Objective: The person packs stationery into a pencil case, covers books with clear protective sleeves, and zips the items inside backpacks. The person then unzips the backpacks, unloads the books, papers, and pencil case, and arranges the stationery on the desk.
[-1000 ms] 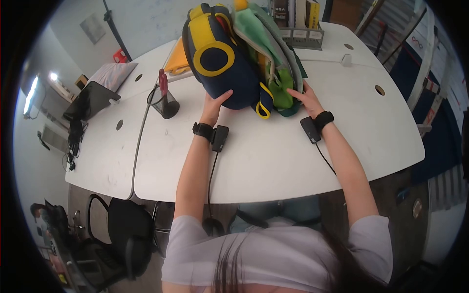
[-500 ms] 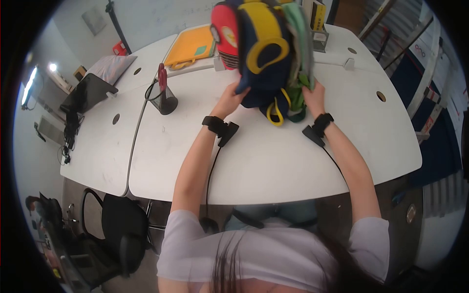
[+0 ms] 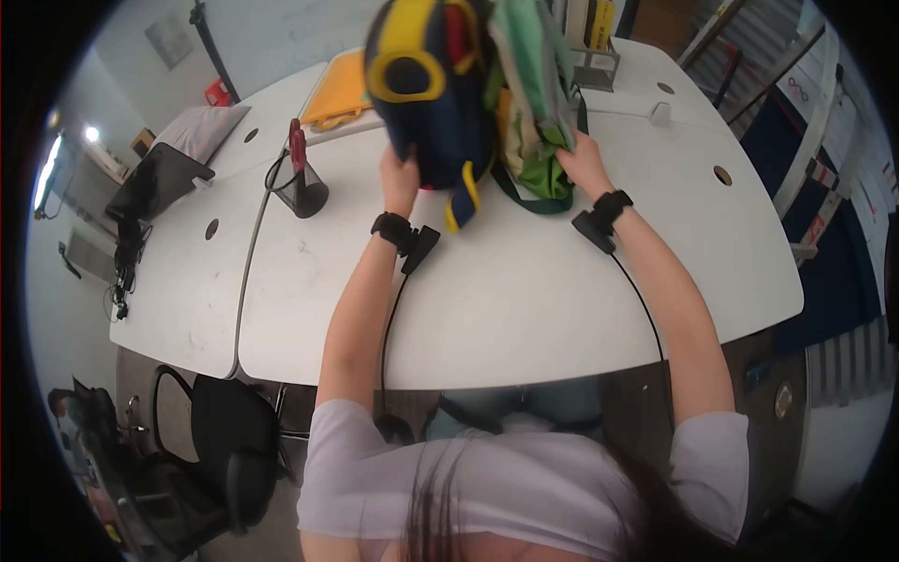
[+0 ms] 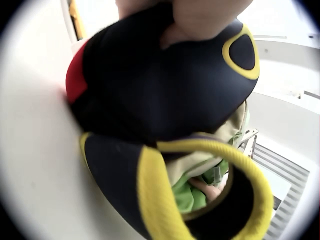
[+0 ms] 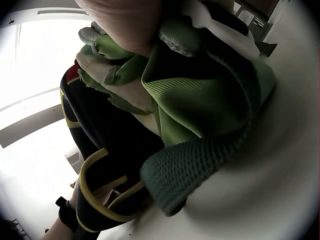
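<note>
Side by side, the navy bag and green bag are upright over the white table, the left hand grasping the navy one low, the right hand clutching the green one's fabric.

On the tabletop, a cup is standing left of two adjacent bags, a folder is lying behind, leftward, and a rack is holding books behind, rightward
</note>
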Demonstrator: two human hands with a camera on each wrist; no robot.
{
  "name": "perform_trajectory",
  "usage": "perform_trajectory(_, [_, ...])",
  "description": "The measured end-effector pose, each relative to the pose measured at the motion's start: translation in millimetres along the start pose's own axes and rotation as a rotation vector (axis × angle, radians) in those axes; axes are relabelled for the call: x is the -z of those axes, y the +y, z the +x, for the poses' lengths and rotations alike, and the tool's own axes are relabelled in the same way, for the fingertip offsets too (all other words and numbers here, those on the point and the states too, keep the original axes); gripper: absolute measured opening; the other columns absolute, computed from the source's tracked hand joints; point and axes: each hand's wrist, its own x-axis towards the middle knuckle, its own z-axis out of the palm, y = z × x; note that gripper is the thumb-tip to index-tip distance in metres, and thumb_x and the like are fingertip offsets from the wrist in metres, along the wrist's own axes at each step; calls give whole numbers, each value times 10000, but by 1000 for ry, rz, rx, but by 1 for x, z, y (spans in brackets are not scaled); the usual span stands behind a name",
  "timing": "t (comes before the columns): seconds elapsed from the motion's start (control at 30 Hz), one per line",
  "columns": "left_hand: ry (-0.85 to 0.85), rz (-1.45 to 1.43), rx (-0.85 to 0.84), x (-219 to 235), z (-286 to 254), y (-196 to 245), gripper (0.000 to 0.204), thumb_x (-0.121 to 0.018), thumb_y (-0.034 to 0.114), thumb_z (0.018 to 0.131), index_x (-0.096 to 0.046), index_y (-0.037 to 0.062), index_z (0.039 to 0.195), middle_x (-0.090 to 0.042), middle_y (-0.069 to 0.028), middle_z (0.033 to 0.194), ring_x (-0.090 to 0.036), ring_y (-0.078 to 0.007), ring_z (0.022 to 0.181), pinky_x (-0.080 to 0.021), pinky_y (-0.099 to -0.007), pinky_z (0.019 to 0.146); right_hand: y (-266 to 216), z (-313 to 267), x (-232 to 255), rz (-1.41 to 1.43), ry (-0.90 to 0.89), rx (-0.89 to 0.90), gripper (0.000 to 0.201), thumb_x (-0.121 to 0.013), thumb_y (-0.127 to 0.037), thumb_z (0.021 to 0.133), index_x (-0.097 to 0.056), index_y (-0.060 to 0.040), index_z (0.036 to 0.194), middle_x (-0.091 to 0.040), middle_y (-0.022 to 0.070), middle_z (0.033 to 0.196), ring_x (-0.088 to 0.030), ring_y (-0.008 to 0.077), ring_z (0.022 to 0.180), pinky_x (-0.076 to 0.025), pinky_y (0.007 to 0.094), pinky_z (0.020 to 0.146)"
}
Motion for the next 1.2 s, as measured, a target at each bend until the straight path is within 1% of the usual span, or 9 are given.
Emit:
perform_trajectory(0.33, [-246,-272,361,25,-15,26,366,-595,190,826,-531,-38,1105,-605,-92,1033,-592,-208,881,-449,-303,780,-3,-8,-3,96,-43,68,559,-653,-189,690,-476,14,1180,-581,189,1066,-597,309,906,-459,352,814])
perform_trajectory(0.4, [-421,-151,622,32,-19,34,412,-597,239,839,-519,-44,1128,-595,-108,1046,-597,-199,888,-483,-295,761,-6,-11,-2,95,-4,87,573,-662,-193,686,-472,24,1182,-575,188,1084,-598,298,911,-455,345,825])
perform_trajectory(0.47, [-462,-172,641,32,-22,42,429,-593,255,844,-512,-51,1133,-593,-117,1046,-599,-196,887,-499,-294,755,-19,-19,5,22,-96,-235,598,-674,-217,675,-474,9,1191,-597,181,1044,-605,287,904,-462,333,803])
perform_trajectory(0.5, [-507,-189,672,32,-24,44,446,-589,271,849,-504,-58,1139,-590,-125,1046,-602,-193,885,-515,-293,749,-10,-15,4,23,-95,-234,598,-674,-217,675,-474,9,1191,-597,181,1044,-605,287,904,-462,333,803])
perform_trajectory(0.6, [-512,-288,659,32,-27,38,467,-591,270,847,-490,-71,1150,-578,-122,1069,-590,-195,919,-523,-296,770,26,1,-1,-64,-105,-156,639,-695,-259,659,-474,-12,1206,-618,176,983,-615,273,865,-480,325,748])
perform_trajectory(0.77, [-528,-275,654,33,-29,37,498,-602,255,845,-444,-42,1213,-550,-108,1132,-557,-189,990,-471,-284,838,13,-14,13,222,-196,-307,698,-705,-319,682,-441,23,1230,-618,155,976,-603,232,873,-475,300,727])
perform_trajectory(0.93, [-616,-242,486,40,-36,43,546,-703,175,738,-477,-39,1187,-556,-107,1127,-523,-171,1007,-382,-277,919,20,-37,17,489,-168,-145,722,-681,-356,748,-371,13,1286,-536,104,1151,-483,167,1082,-362,265,903])
perform_trajectory(1.0, [-655,-205,524,43,-35,34,575,-707,125,718,-451,-31,1208,-552,-104,1138,-523,-172,1012,-377,-280,926,26,-36,20,919,-204,-321,606,-608,-332,820,-387,0,1276,-495,78,1209,-426,160,1147,-290,262,967])
perform_trajectory(1.2, [-620,-316,572,42,-37,18,598,-699,76,710,-419,-9,1232,-538,-86,1160,-513,-174,1031,-378,-279,933,36,-40,14,873,-117,-425,548,-570,-313,852,-391,1,1265,-455,91,1240,-434,179,1137,-299,263,967])
